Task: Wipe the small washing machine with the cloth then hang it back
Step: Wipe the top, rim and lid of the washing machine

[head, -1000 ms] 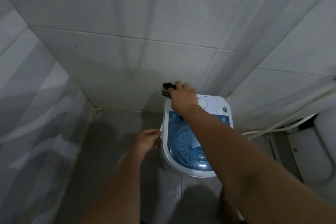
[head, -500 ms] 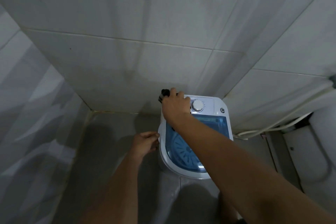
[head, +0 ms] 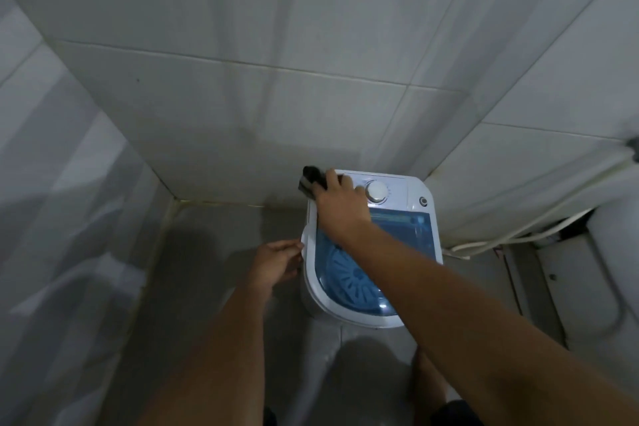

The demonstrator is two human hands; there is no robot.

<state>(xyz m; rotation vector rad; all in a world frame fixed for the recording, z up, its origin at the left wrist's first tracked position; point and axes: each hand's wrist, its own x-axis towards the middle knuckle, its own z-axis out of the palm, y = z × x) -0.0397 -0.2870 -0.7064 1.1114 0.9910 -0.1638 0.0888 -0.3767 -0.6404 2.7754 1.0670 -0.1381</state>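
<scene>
A small white washing machine (head: 420,188) with a blue see-through lid stands in the tiled corner. My right hand (head: 340,204) presses a dark cloth (head: 312,180) onto the machine's back left corner, beside the round white dial (head: 377,191). Part of the cloth sticks out past the machine's edge; the rest is hidden under my palm. My left hand (head: 275,263) grips the machine's left rim with curled fingers.
Tiled walls close in behind and to the right of the machine. A white hose (head: 511,237) runs along the right wall to the floor. A white fixture (head: 612,284) sits at the far right. Grey floor lies to the left.
My right hand with the cloth has slid left across the control panel, uncovering the dial. My left hand has stayed on the rim.
</scene>
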